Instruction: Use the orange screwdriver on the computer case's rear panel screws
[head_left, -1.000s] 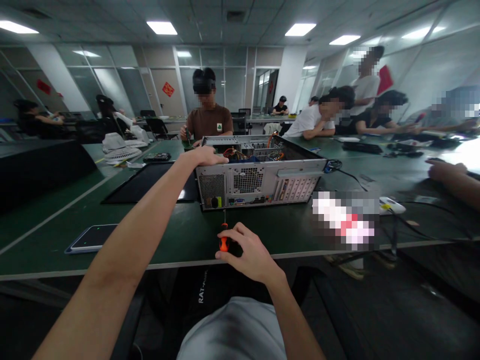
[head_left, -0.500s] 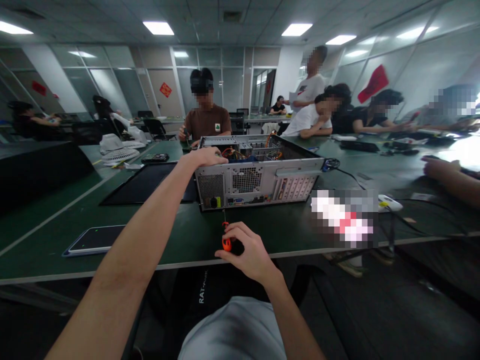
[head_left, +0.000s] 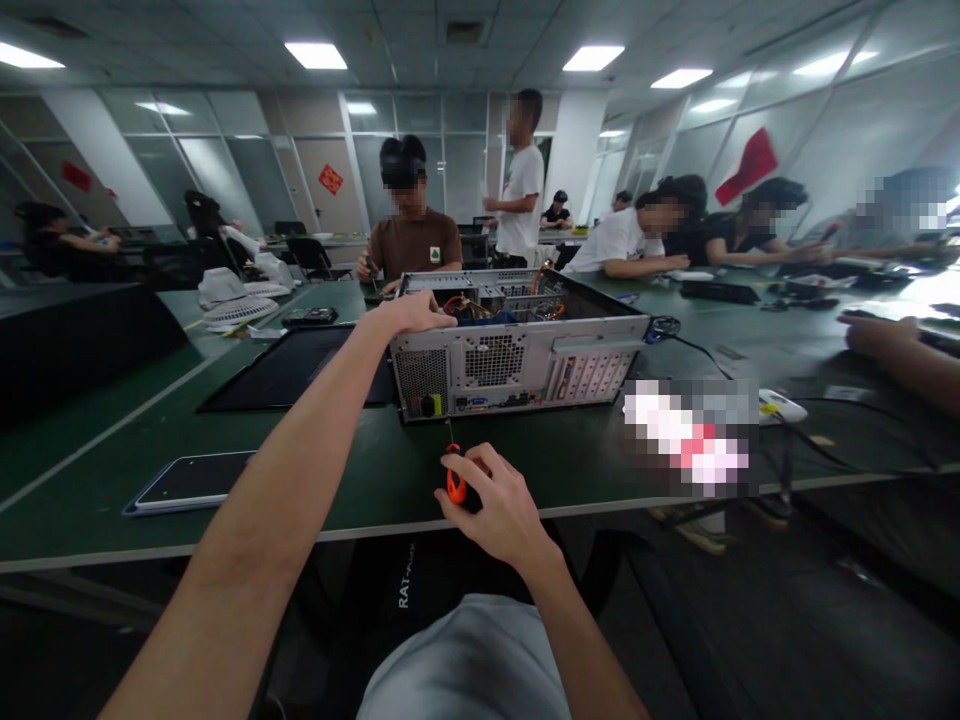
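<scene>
An open computer case [head_left: 525, 350] lies on its side on the green table, its rear panel facing me, with coloured wires inside. My left hand [head_left: 416, 312] rests on the case's top left edge, its fingertips over the rim and partly hidden. Below the rear panel, my right hand [head_left: 491, 498] holds an orange and black screwdriver [head_left: 455, 487] between thumb and fingers. The screwdriver's shaft points away from me at the lower left of the panel, near the black power socket; whether its tip touches is too small to tell.
A phone [head_left: 191, 478] lies at the near left. Behind it is a black panel [head_left: 285, 370]. A white mouse-like object [head_left: 781, 405] and cables are at right. A person [head_left: 416, 235] sits across the table; others sit or stand around the room.
The fingers of my right hand have shifted around the screwdriver handle. My left hand has stayed on the case. A standing person in the background has moved left.
</scene>
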